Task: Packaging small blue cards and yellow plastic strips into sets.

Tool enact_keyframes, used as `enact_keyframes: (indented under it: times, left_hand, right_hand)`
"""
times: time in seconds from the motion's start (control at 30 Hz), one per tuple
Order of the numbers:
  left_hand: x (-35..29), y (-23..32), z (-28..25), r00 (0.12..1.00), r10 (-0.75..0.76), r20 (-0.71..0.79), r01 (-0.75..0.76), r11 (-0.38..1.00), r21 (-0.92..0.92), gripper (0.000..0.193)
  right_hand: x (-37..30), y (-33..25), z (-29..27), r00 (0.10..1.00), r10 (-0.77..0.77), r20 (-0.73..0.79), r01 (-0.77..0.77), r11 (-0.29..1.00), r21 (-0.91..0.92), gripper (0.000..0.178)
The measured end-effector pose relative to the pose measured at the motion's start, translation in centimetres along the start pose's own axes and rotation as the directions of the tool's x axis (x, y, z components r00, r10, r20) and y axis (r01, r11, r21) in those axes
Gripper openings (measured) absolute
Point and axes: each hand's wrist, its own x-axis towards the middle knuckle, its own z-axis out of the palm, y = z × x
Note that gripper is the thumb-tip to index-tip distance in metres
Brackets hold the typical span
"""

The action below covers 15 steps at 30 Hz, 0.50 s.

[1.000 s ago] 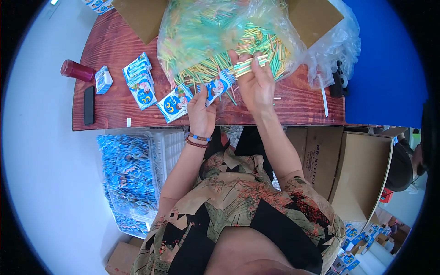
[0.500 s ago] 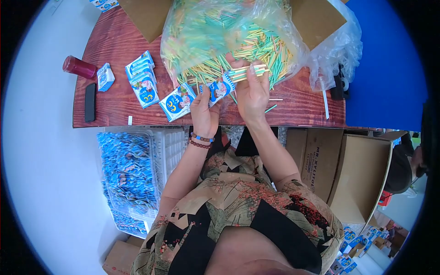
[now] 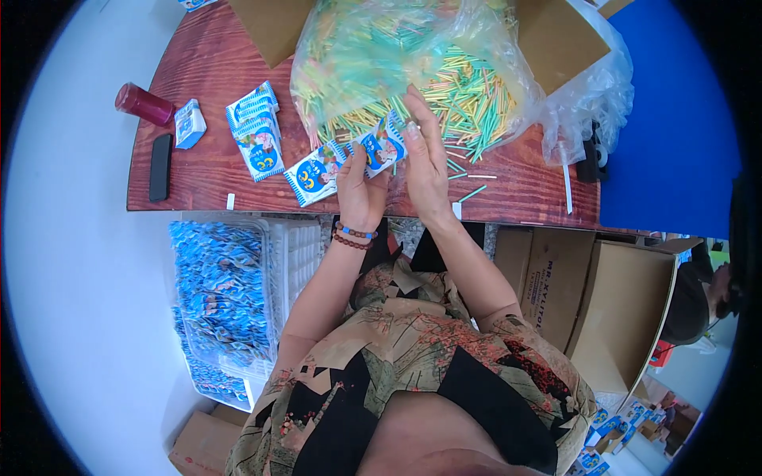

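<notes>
My left hand (image 3: 363,190) pinches a small blue-and-white packet (image 3: 379,149), tilted up to the right over the table. Against that packet's right end rests my right hand (image 3: 427,159), its fingers stretched out and its thumb by the packet's edge. No sticks show in the right hand. A second matching packet (image 3: 312,178) lies flat on the table, just left of my left hand. Behind both hands, a large clear plastic bag (image 3: 373,59) spills thin pastel sticks (image 3: 472,99) in green, yellow and pink.
Overlapping packets (image 3: 258,135) lie further left, near a small packet (image 3: 189,124), a dark red cup (image 3: 144,105) and a black phone-like slab (image 3: 160,167). Loose sticks (image 3: 473,193) lie right of my hand. Below the table edge stand a packet-filled crate (image 3: 218,293) and a cardboard box (image 3: 627,301).
The bundle of sticks that stood out between my right fingers and the packet no longer shows. My right hand has moved slightly left against the packet's end, its fingers straighter.
</notes>
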Motion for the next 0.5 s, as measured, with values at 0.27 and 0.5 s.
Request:
enact_keyframes:
  times: [0.27,0.5]
  left_hand:
    - [1.0,1.5,-1.2,0.985,-0.060,0.160,0.099,0.963,-0.252,0.036]
    - [0.1,4.8,0.3,0.980,0.083,0.183,-0.056,0.987,-0.152,0.037]
  right_hand:
    - [1.4,-0.4,0.1,0.973,0.019,0.232,0.007,0.994,-0.109,0.056]
    - [2.6,1.4,2.5,0.946,0.073,0.317,-0.003,0.977,-0.214,0.022]
